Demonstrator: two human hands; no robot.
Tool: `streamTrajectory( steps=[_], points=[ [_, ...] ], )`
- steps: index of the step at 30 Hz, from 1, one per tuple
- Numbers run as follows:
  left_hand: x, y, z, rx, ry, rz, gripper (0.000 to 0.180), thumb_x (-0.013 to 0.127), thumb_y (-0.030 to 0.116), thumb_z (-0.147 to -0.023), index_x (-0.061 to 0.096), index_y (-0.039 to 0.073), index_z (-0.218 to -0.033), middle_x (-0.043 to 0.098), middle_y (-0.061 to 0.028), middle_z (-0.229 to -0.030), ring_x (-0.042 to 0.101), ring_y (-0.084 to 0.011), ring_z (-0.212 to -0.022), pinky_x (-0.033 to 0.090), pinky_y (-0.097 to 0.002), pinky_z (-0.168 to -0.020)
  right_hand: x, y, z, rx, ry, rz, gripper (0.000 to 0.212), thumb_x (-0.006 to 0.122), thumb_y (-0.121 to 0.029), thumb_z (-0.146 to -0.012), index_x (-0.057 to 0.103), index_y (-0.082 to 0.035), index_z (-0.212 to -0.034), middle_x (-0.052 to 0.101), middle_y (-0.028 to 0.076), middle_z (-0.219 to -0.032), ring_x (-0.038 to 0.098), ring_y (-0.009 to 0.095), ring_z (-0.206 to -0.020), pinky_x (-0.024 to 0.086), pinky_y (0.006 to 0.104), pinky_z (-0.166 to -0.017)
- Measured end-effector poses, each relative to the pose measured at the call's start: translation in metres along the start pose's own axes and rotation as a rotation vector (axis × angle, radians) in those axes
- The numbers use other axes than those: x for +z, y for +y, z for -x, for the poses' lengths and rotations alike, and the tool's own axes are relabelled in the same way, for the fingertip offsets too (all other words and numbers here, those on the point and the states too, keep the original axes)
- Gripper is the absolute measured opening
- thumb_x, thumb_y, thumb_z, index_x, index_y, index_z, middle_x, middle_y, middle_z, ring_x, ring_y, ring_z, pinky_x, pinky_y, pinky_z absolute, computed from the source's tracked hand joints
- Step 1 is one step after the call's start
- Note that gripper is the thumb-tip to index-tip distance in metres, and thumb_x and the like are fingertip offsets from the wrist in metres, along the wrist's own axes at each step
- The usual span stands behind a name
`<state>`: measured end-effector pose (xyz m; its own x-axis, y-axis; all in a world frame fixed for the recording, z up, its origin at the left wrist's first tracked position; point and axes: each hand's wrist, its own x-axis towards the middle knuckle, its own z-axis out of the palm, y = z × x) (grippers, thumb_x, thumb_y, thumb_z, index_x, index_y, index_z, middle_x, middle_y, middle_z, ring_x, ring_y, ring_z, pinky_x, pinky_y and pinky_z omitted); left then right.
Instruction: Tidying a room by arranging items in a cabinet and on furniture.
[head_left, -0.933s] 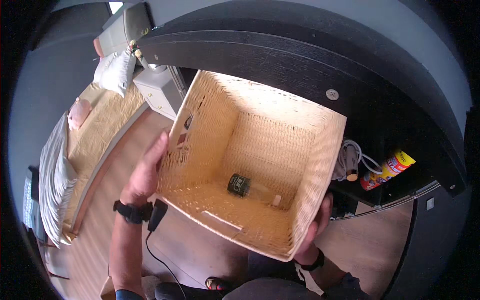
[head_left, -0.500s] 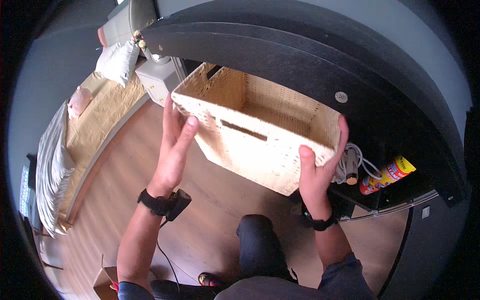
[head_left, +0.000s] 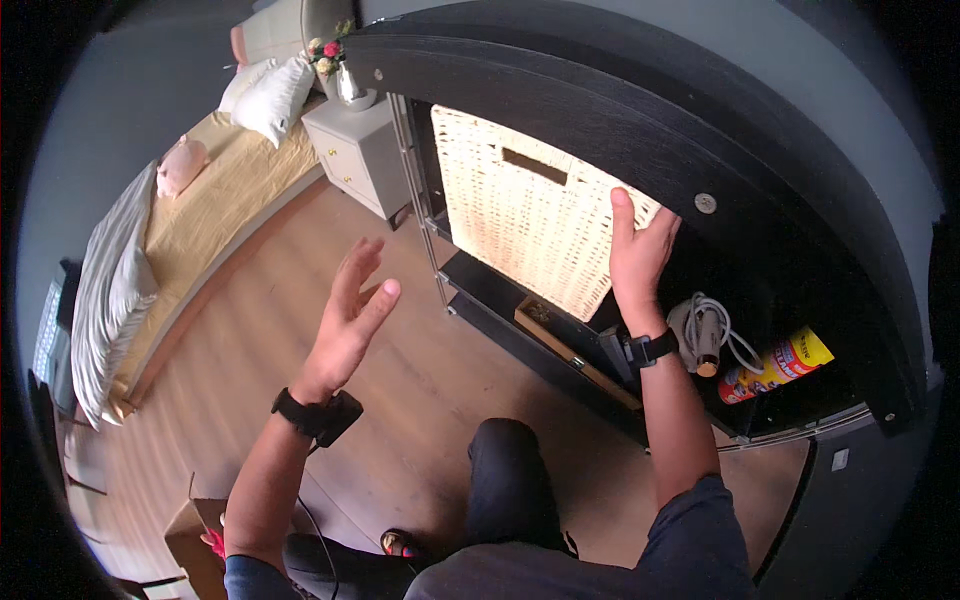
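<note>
A cream woven basket (head_left: pixel 530 220) with a slot handle stands on the upper shelf of a black cabinet (head_left: pixel 560 85), its front face toward me. My right hand (head_left: pixel 642 250) is at the basket's right edge, thumb on the front face and fingers round the side, partly hidden behind it. My left hand (head_left: pixel 350 325) hangs in the air left of the basket, apart from it, with fingers stretched out and nothing in them. Right of my right wrist lie a hair-dryer-like device with a coiled white cord (head_left: pixel 708 335) and a red and yellow cleaner pouch (head_left: pixel 778 368).
Below the basket, a lower shelf holds a brown flat box (head_left: pixel 560 340). A grey nightstand (head_left: pixel 358 155) with a flower vase (head_left: pixel 347 85) stands left of the cabinet, by a bed (head_left: pixel 235 160). An open cardboard box (head_left: pixel 190 535) sits at lower left on the wooden floor.
The basket has gone from tilted in both hands in front of the cabinet to standing on its shelf. My left hand has let go; my right hand stays at its right edge.
</note>
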<state>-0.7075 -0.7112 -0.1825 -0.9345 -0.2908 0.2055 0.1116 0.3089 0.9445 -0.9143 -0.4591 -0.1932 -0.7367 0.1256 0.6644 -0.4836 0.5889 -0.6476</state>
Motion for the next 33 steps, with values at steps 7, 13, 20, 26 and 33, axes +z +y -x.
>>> streamTrajectory(
  steps=[7, 13, 20, 26, 33],
  points=[
    [-0.062, -0.053, 0.078, -0.207, 0.237, -0.038, 0.065, 0.054, 0.042, -0.094, 0.035, 0.001, -0.142, 0.032, -0.0144, -0.149, 0.030, -0.0279, -0.139, 0.032, -0.0404, -0.109, 0.012, 0.000, -0.018, 0.143, -0.141, -0.047, 0.060, 0.061, -0.045, -0.090, 0.051, 0.007, -0.117, 0.053, 0.025, -0.112, 0.052, 0.035, -0.108, 0.041, 0.0426, -0.095],
    [-0.155, -0.088, 0.195, -0.353, 0.713, 0.041, 0.061, 0.056, 0.041, -0.094, 0.043, -0.002, -0.136, 0.048, -0.0139, -0.133, 0.045, -0.0229, -0.125, 0.040, -0.0380, -0.101, 0.035, 0.019, -0.021, 0.042, 0.040, -0.038, 0.055, 0.066, -0.039, -0.088, 0.051, 0.006, -0.117, 0.056, 0.023, -0.115, 0.057, 0.032, -0.106, 0.044, 0.0413, -0.094],
    [-0.243, -0.103, 0.376, -0.546, 1.324, -0.110, 0.052, 0.059, 0.041, -0.093, 0.053, 0.000, -0.125, 0.057, -0.0094, -0.119, 0.056, -0.0191, -0.105, 0.046, -0.0322, -0.085, 0.033, 0.075, -0.004, -0.048, -0.092, -0.415, 0.071, 0.058, -0.036, -0.094, 0.027, 0.005, -0.143, 0.045, 0.026, -0.135, 0.055, 0.029, -0.116, 0.047, 0.0375, -0.097],
    [-0.257, -0.163, 0.595, -0.863, 1.347, -0.937, 0.032, 0.061, 0.030, -0.085, 0.066, 0.002, -0.101, 0.067, -0.0145, -0.087, 0.064, -0.0312, -0.082, 0.050, -0.0407, -0.075, 0.059, 0.083, 0.078, 0.078, -0.145, -0.347, 0.067, 0.059, -0.034, -0.094, 0.032, 0.007, -0.140, 0.046, 0.026, -0.134, 0.054, 0.030, -0.116, 0.046, 0.0396, -0.097],
    [-0.157, -0.175, 0.667, -1.571, 1.446, -0.919, 0.058, 0.068, 0.041, -0.079, 0.057, 0.004, -0.122, 0.038, -0.0278, -0.139, 0.038, -0.0389, -0.130, 0.033, -0.0435, -0.108, 0.074, 0.137, 0.101, 0.075, -0.264, 0.017, 0.068, 0.059, -0.040, -0.093, 0.036, 0.006, -0.137, 0.049, 0.028, -0.132, 0.053, 0.036, -0.117, 0.044, 0.0399, -0.098]
  ],
)
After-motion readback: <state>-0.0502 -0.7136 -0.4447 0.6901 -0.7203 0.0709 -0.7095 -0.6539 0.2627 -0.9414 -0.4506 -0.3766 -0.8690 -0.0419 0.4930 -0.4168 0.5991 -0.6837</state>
